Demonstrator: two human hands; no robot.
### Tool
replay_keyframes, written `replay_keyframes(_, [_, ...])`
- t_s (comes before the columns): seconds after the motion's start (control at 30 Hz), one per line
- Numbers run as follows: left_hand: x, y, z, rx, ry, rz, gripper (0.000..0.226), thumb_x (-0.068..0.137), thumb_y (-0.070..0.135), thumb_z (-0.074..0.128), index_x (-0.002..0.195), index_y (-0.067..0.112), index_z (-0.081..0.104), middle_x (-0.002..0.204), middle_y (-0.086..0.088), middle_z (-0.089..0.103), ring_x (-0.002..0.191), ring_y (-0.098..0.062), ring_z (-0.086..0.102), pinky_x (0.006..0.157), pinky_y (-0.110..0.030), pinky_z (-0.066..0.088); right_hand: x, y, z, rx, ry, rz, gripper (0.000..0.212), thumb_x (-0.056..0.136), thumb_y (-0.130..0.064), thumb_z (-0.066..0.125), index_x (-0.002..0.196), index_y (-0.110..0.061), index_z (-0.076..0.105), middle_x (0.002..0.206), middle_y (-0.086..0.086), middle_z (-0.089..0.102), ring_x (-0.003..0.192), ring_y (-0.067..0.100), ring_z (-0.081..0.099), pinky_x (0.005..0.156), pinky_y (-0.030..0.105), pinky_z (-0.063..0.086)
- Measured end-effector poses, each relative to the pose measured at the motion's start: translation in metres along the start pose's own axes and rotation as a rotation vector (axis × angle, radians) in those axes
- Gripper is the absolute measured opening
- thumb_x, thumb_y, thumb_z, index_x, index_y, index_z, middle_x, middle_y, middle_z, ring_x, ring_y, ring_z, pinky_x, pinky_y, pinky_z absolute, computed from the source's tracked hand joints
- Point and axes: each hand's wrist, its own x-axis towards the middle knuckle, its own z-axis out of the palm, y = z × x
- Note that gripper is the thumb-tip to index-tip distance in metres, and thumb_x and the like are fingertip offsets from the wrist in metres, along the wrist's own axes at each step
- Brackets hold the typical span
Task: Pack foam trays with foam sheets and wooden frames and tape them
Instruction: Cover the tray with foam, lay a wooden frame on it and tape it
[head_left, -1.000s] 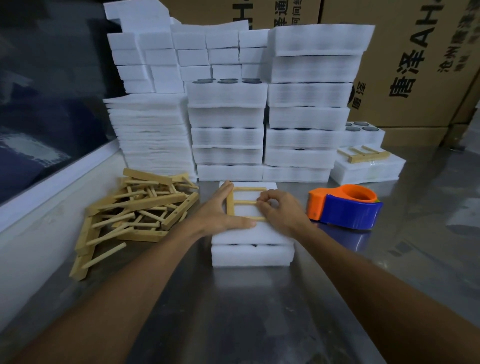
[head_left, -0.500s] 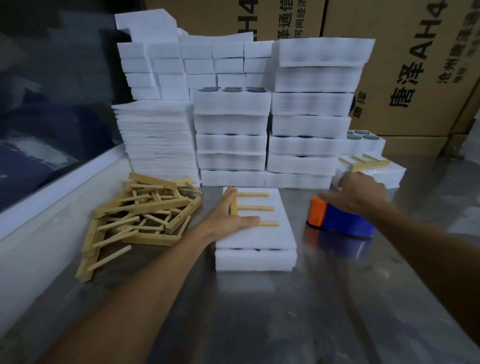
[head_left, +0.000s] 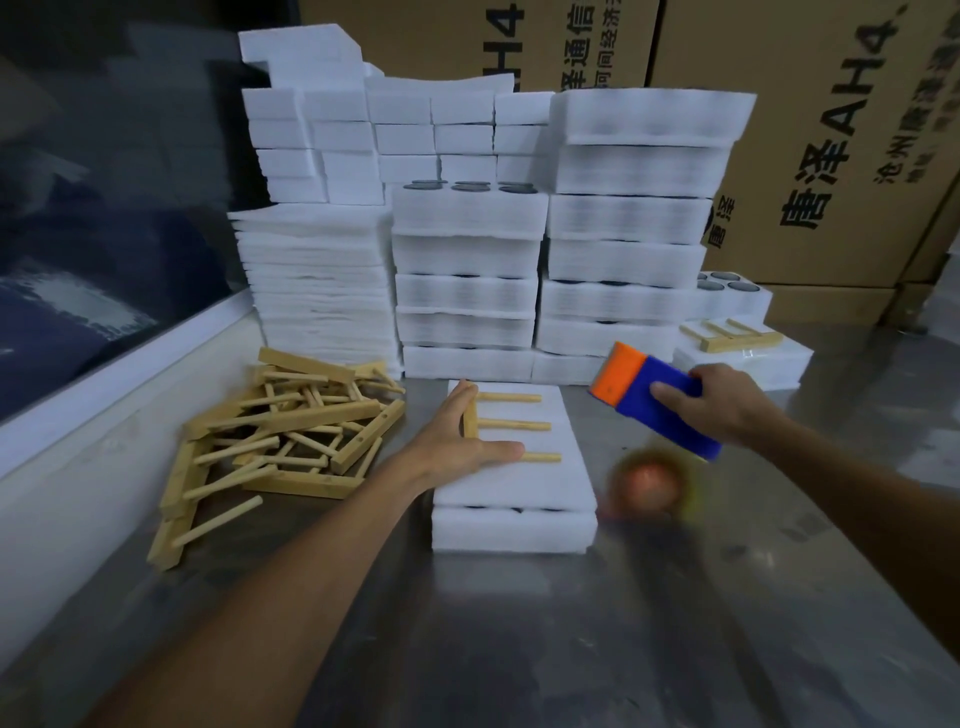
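— What is the left hand (head_left: 457, 447) doing?
— It is lying flat, fingers straight, pressing the wooden frame (head_left: 506, 427) onto the foam tray (head_left: 514, 493) under its palm.
— And the right hand (head_left: 722, 408)?
— It is gripping the tape dispenser (head_left: 652, 400), fingers curled round it, lifted above the table (head_left: 519, 649), right of the tray.

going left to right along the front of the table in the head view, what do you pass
Pile of wooden frames → left hand pressing a wooden frame onto the foam tray stack → tape dispenser → right hand holding it.
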Motion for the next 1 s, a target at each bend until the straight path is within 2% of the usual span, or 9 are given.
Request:
replay_keyframes(0.17, [-0.003,0.003,0.001,0.004,0.016,0.006,0.111,0.067,0.052,0.085,0.155,0.038,0.018,0.16,0.027,0.001,0.147,-0.005,0.014,0.106,-0.021,0.022,-0.001,-0.054,-0.012,0.331,0.131,-0.184,0.055,0.096,-0.047,0.058,0.072,0.003,0.06,0.069,0.018,0.061,0.062,0.027,0.053,0.057,0.035,0.032])
replay_keyframes(0.33, [-0.006,0.006,0.002,0.003,0.041,0.006,0.11,0.068,0.05,0.084,0.154,0.039,0.017,0.161,0.022,0.006,0.147,-0.006,0.016,0.101,-0.019,0.021,-0.001,-0.097,-0.004,0.442,0.149,-0.307,0.057,0.097,-0.042,0.051,0.055,-0.003,0.047,0.052,0.014,0.039,0.047,0.017,0.037,0.056,0.035,0.03])
replay_keyframes(0.4, [-0.007,0.006,0.002,-0.001,0.038,0.002,0.111,0.067,0.051,0.084,0.154,0.039,0.016,0.161,0.022,0.007,0.147,-0.007,0.016,0.101,-0.02,0.022,0.005,-0.105,-0.009,0.429,0.11,-0.3,0.065,0.096,-0.048,0.051,0.058,0.004,0.054,0.052,0.018,0.045,0.049,0.019,0.043,0.058,0.036,0.034])
replay_keyframes(0.47, [-0.007,0.005,0.002,-0.009,0.037,-0.001,0.111,0.066,0.052,0.084,0.154,0.04,0.016,0.161,0.021,0.012,0.146,-0.008,0.019,0.1,-0.021,0.023,0.014,-0.112,-0.018,0.454,0.047,-0.292,0.067,0.092,-0.056,0.051,0.059,0.001,0.061,0.047,0.006,0.051,0.046,0.013,0.047,0.057,0.032,0.037])
replay_keyframes(0.57, [-0.006,0.006,0.003,-0.037,0.052,-0.001,0.11,0.066,0.05,0.085,0.154,0.037,0.019,0.156,0.019,0.023,0.141,-0.007,0.026,0.1,-0.022,0.026,0.021,-0.126,-0.024,0.469,-0.051,-0.3,0.068,0.071,-0.071,0.046,0.068,-0.007,0.068,0.047,-0.001,0.056,0.045,0.009,0.051,0.06,0.033,0.039])
replay_keyframes(0.63, [-0.006,0.006,0.003,-0.055,0.044,0.034,0.101,0.067,0.046,0.085,0.149,0.037,0.027,0.149,0.019,0.035,0.137,-0.008,0.035,0.1,-0.024,0.033,0.023,-0.132,-0.017,0.423,-0.132,-0.292,0.076,0.064,-0.075,0.045,0.083,-0.007,0.074,0.053,0.001,0.06,0.053,0.015,0.056,0.064,0.034,0.043])
replay_keyframes(0.7, [-0.006,0.008,0.005,-0.082,0.034,0.073,0.089,0.068,0.042,0.086,0.141,0.038,0.035,0.138,0.016,0.048,0.128,-0.01,0.046,0.093,-0.026,0.041,0.026,-0.133,-0.009,0.379,-0.18,-0.277,0.067,0.076,-0.071,0.05,0.079,-0.007,0.073,0.054,0.001,0.064,0.055,0.018,0.059,0.064,0.033,0.046])
replay_keyframes(0.9, [-0.009,0.016,-0.009,-0.105,-0.085,0.044,0.065,0.074,0.031,0.082,0.128,0.037,0.047,0.122,0.02,0.051,0.11,-0.003,0.05,0.077,-0.018,0.04,0.03,-0.135,-0.006,0.341,-0.216,-0.285,0.06,0.084,-0.069,0.047,0.082,-0.013,0.068,0.076,0.008,0.068,0.068,0.022,0.064,0.069,0.035,0.047])
replay_keyframes(1.0, [-0.008,0.034,-0.029,-0.25,0.108,-0.002,0.031,0.083,0.019,0.061,0.113,0.023,0.062,0.124,0.002,0.061,0.11,-0.014,0.055,0.075,-0.031,0.04,0.031,-0.137,-0.004,0.326,-0.206,-0.291,0.055,0.09,-0.065,0.047,0.083,-0.014,0.067,0.079,0.008,0.068,0.07,0.022,0.064,0.069,0.034,0.046])
